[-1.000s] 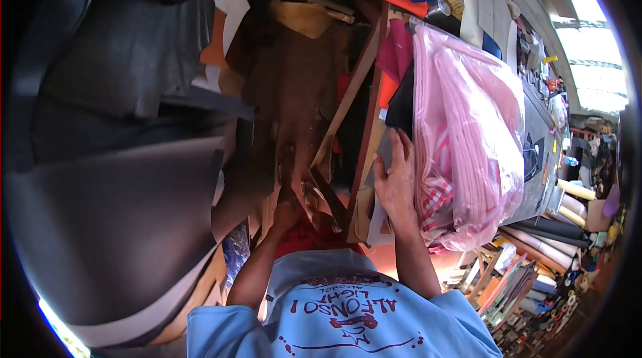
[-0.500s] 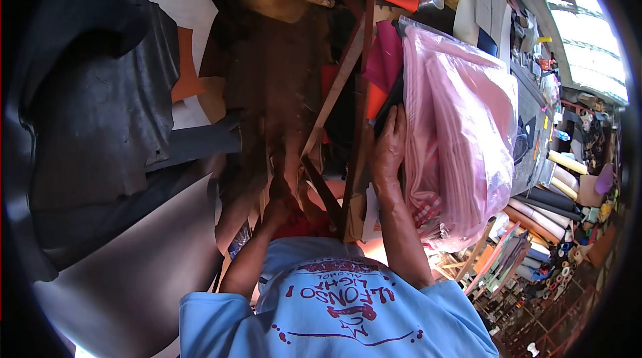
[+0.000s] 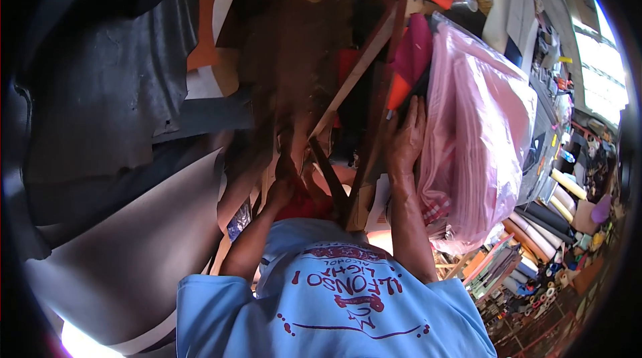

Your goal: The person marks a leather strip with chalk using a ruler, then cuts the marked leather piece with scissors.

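My right hand lies flat along the near side of a thick stack of pink sheets wrapped in clear plastic. Its fingers are stretched out and point away from me, touching the edge beside some dark material. Magenta cloth and orange cloth lie just beyond the fingertips. Low in the middle, my left hand is in shadow beside a red cloth at my lap. Its fingers are too dark to make out, and so is anything they may hold.
Large dark sheets and a grey-brown sheet hang or lie on the left. Wooden bars cross the middle. On the right stand rolls of material and a cluttered grey surface.
The view has shifted, so the pink stack and the wooden bars appear farther right. My right hand remains against the stack, and my left hand remains low by the red cloth.
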### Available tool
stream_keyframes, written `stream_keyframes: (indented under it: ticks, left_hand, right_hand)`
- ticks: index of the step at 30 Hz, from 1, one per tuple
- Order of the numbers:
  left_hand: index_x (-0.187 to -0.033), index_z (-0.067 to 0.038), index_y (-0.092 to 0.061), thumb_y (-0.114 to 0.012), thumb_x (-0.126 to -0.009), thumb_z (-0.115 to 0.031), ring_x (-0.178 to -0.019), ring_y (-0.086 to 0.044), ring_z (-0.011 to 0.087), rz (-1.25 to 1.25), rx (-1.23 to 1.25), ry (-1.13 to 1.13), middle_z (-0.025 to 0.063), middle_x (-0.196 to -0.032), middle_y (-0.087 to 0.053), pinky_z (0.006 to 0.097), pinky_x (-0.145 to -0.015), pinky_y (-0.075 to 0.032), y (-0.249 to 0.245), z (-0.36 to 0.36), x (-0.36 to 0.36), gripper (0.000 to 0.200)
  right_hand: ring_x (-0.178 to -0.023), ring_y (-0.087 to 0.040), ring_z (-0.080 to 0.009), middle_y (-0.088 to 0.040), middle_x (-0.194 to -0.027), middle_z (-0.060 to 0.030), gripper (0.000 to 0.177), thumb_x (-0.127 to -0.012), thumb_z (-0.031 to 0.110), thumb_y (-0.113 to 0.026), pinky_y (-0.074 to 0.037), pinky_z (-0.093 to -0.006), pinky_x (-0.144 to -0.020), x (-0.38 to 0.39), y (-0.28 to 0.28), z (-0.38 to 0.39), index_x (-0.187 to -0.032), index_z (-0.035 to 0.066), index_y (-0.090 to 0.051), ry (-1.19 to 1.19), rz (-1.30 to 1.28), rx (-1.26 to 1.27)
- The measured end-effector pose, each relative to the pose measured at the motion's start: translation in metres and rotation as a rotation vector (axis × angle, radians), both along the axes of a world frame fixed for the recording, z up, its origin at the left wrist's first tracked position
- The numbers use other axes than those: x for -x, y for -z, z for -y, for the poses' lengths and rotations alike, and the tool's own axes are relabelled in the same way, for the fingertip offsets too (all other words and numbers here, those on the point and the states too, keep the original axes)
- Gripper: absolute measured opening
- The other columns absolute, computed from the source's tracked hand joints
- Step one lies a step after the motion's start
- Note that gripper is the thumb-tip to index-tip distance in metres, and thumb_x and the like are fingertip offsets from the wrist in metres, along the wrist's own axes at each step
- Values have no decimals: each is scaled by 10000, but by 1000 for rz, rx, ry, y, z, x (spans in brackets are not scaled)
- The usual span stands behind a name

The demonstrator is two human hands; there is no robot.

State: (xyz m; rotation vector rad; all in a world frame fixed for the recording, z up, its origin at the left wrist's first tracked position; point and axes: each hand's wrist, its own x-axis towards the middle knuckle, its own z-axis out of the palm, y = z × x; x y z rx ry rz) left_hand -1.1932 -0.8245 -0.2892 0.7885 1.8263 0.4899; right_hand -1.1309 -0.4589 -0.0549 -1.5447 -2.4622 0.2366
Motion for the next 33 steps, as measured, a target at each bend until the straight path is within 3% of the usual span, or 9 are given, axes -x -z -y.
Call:
stream_keyframes:
  ticks: [9, 13, 17, 22, 23, 26, 27, 30, 33]
  left_hand:
    - [-1178, 24, -658, -535, -917, -155, -1016, -672, 422, -178, -68, -217, 281, -1093, -676, 456, -896, -537, 64, -77, -3, 340]
    - [-1001, -22, -708, -541, -888, -118, -952, -699, 337, -259, 67, 308, 193, -1033, -708, 424, -822, -564, 69, -179, 38, 224]
    - [-885, -45, -728, -533, -870, -113, -944, -712, 301, -256, -77, -9, 191, -994, -723, 443, -820, -568, 69, -260, 51, 207]
    - [-923, -15, -732, -523, -891, -128, -881, -720, 326, -313, -67, 270, 191, -909, -729, 468, -853, -557, 114, -259, -2, 239]
    - [-1069, -21, -674, -553, -899, -118, -948, -705, 317, 108, 199, -308, 187, -1029, -706, 400, -878, -558, 115, -262, -12, 230]
    - [-1024, -16, -674, -544, -901, -114, -873, -716, 297, -70, 106, -72, 199, -983, -699, 386, -825, -565, 157, -242, -40, 204]
    - [-965, -31, -681, -543, -929, -115, -770, -702, 254, -491, -89, 393, 159, -914, -698, 372, -729, -557, 164, -236, -37, 166]
    - [-947, -17, -667, -592, -933, -118, -713, -653, 180, 136, 0, -727, 107, -850, -679, 347, -642, -530, 183, -272, -8, 127]
    - [-950, -40, -684, -573, -927, -122, -726, -677, 254, 278, -163, -930, 129, -818, -688, 363, -647, -521, 196, -330, 39, 140]
  right_hand:
    - [-1512, -209, -409, -190, -1626, -268, 682, -1019, 240, -551, -195, -463, -1223, -13, 37, 10, -1563, -24, -235, 3, -141, 116]
    - [-1509, -200, -432, -177, -1621, -297, 712, -1037, 380, -478, -181, -501, -1214, -15, 43, 10, -1564, -30, -231, 18, -126, 111]
    - [-1509, -184, -449, -155, -1616, -322, 743, -1039, 437, -442, -166, -522, -1211, -19, 47, 12, -1568, -34, -216, 37, -77, 96]
    - [-1514, -145, -455, -125, -1622, -321, 778, -1042, 462, -429, -140, -539, -1212, -22, 51, 15, -1579, -33, -163, 88, -23, 119]
    - [-1515, -138, -455, -117, -1624, -318, 785, -1042, 467, -428, -135, -543, -1212, -23, 51, 16, -1581, -31, -151, 91, -20, 122]
    - [-1515, -136, -457, -102, -1628, -313, 780, -1045, 458, -429, -135, -549, -1210, -22, 54, 18, -1588, -19, -135, 107, 35, 78]
    - [-1516, -131, -456, -97, -1630, -310, 769, -1045, 439, -437, -137, -548, -1211, -21, 54, 19, -1591, -11, -135, 110, 36, 73]
    - [-1518, -128, -453, -93, -1631, -309, 762, -1044, 421, -444, -140, -552, -1211, -21, 54, 18, -1592, -11, -135, 78, 57, 43]
    - [-1520, -102, -455, -69, -1632, -310, 790, -1034, 435, -443, -125, -564, -1209, -24, 53, 21, -1593, -17, -114, 78, 119, 46]
